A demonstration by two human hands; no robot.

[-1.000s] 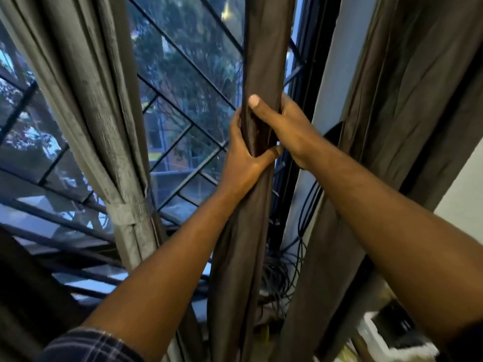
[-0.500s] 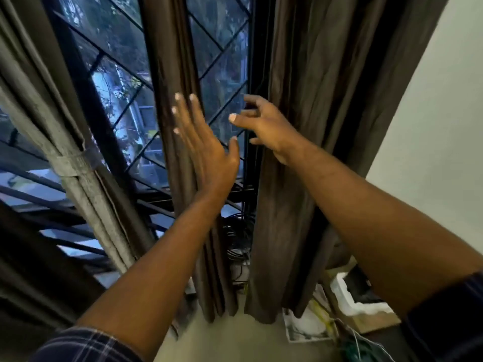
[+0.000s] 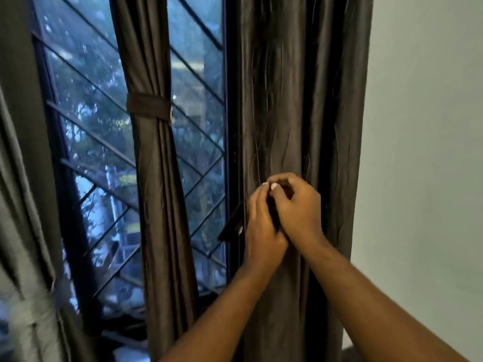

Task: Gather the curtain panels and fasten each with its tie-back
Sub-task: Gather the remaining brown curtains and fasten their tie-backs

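The right curtain panel (image 3: 300,100) hangs straight down by the wall (image 3: 418,152), its long axis vertical and its folds loose. In front of it the left hand (image 3: 262,223) and right hand (image 3: 300,207) press together, fingers curled, pinching a dark tie-back strap (image 3: 231,227). Its free end slants down and left, nearer the left hand. To fasten, the strap likely must wrap crosswise around the panel.

The tied panel (image 3: 159,178) hangs left of the right panel (image 3: 300,100), both before the window (image 3: 201,158).
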